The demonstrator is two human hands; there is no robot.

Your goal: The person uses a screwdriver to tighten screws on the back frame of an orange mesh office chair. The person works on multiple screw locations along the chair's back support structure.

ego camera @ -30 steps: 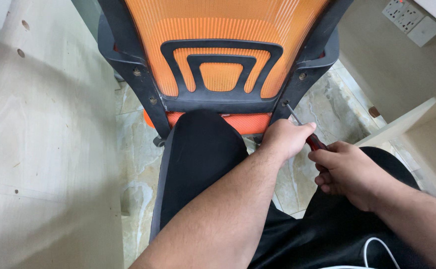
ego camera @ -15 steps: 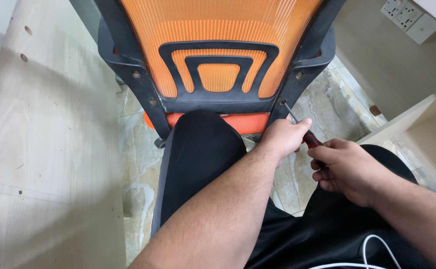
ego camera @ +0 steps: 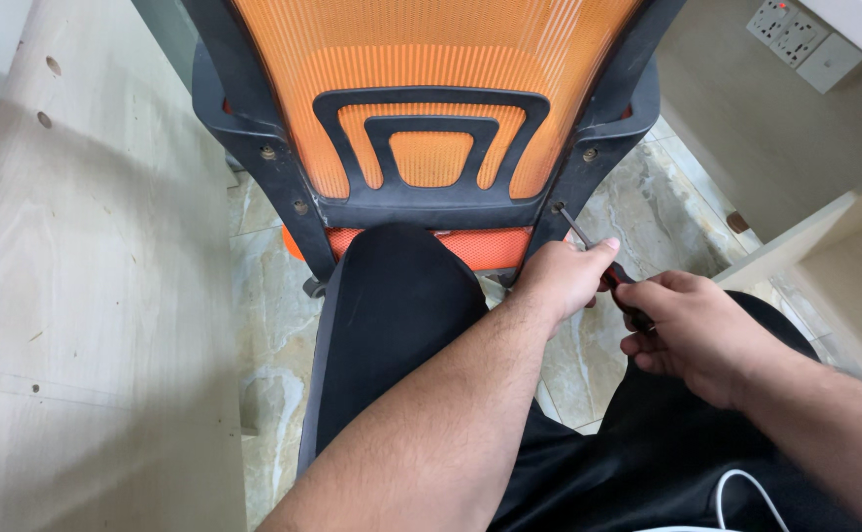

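Both hands, left hand and right hand, each grip pinching a screwdriver at an orange chair's black frame.

Chair mesh orange, fine weave; frame black. Screwdriver handle red-black, shaft grey. Floor marbled grey-green. Panel at 9 pale wood. Trousers black. Sockets white.

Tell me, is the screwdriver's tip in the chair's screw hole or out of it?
In. The screwdriver slants up from the left hand and right hand, and its tip meets the hole in the black chair frame.
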